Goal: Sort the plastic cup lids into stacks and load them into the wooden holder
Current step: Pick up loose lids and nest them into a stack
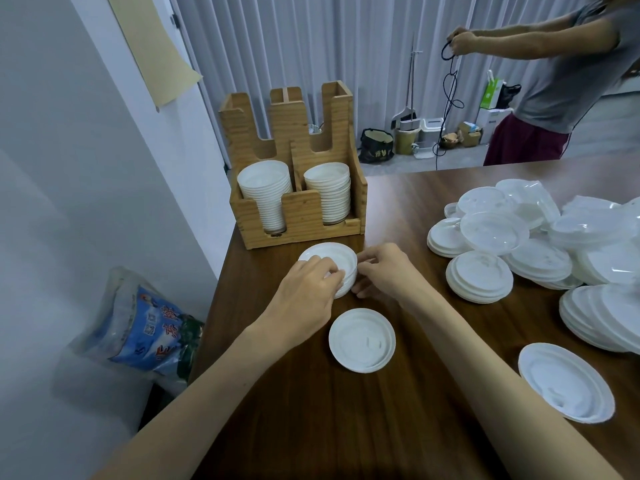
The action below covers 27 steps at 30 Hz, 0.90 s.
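Observation:
A short stack of white lids (334,258) rests on the dark wooden table (408,410) just in front of the wooden holder (298,209). My left hand (306,296) grips the stack's near left side and my right hand (381,268) pinches its right edge. The holder's two front slots each hold a tall stack of white lids (265,192) (329,195). A single lid (362,339) lies flat below my hands. A big loose pile of lids (540,237) covers the table's right side.
Another lid (566,381) lies at the near right. The table's left edge drops beside a white wall, with a blue printed plastic bag (145,327) on the floor. A person in a grey shirt (568,74) stands behind the table's far right, handling a cord.

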Tool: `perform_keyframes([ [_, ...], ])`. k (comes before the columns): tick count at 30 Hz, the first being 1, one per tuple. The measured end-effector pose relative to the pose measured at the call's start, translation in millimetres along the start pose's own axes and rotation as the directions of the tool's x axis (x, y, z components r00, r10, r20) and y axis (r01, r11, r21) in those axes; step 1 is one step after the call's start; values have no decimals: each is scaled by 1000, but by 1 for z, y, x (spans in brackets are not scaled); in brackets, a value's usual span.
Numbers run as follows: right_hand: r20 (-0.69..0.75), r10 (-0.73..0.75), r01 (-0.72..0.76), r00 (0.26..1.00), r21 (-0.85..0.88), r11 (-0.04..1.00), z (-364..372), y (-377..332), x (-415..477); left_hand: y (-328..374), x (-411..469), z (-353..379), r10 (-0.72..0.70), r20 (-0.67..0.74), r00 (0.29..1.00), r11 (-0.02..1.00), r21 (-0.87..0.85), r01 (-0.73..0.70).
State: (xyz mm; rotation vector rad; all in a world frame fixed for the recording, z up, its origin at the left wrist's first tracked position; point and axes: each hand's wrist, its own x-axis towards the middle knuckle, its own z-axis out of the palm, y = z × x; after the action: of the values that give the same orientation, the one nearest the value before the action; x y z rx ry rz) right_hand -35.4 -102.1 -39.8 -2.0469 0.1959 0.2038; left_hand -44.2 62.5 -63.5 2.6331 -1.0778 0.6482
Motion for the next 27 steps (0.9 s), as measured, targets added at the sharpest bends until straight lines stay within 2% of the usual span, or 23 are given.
perform_keyframes([
  [8, -28, 71, -69, 997, 61, 996, -2, -2, 10, -5, -7, -4, -142, -135, 981, 989, -63, 134],
  [14, 19, 63, -64, 998, 119, 991, 1, -1, 10, 3, -6, -3, -117, -87, 989, 993, -29, 115],
  [21, 133, 148, -175, 980, 231, 957, 2, -2, 10, 3, -5, 4, -117, -59, 991, 993, -38, 115],
  [27, 198, 164, -216, 966, 277, 936, 0, -1, 8, 3, -4, 6, -112, -47, 993, 992, -71, 109],
])
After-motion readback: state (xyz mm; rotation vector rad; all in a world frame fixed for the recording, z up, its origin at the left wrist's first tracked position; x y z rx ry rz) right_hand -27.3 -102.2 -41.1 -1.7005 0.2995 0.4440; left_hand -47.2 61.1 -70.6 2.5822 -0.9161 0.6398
